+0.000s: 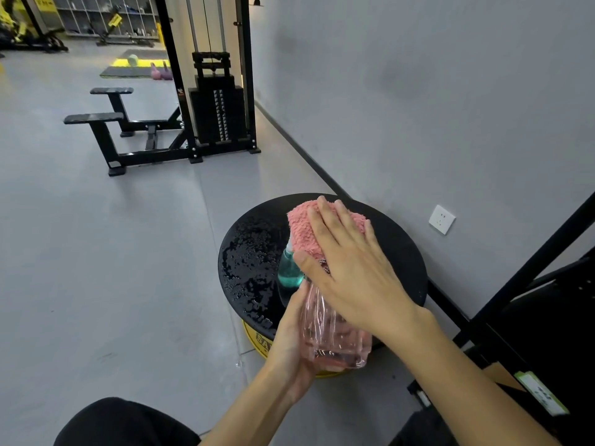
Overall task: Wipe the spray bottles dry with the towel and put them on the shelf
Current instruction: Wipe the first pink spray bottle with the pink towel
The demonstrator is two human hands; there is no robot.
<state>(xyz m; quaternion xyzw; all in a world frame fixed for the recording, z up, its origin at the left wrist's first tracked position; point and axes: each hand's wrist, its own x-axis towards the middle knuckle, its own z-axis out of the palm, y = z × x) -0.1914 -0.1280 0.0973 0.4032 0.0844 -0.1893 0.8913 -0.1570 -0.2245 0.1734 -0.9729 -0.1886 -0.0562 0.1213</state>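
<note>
The transparent pink plastic spray bottle is held in the air, tilted, above the near edge of the round black table top, with its base toward the camera. The left hand grips the lower body of the bottle, fingers curled round it from below and visible through the clear plastic. The fluffy pink towel covers the upper end of the bottle; the spray head is hidden under it. The right hand lies flat on the towel, fingers nearly straight and slightly apart, thumb set against the towel's near edge, pressing the cloth onto the bottle. A small teal spray bottle stands upright on the table top, just beside the towel and partly hidden behind the hands. Water droplets cover the left part of the table top. The top rests on a yellow drum-shaped base. A white wall socket sits on the grey wall to the right. A black metal shelf frame stands at the right edge. A black cable weight machine stands well apart on the grey floor behind.
</note>
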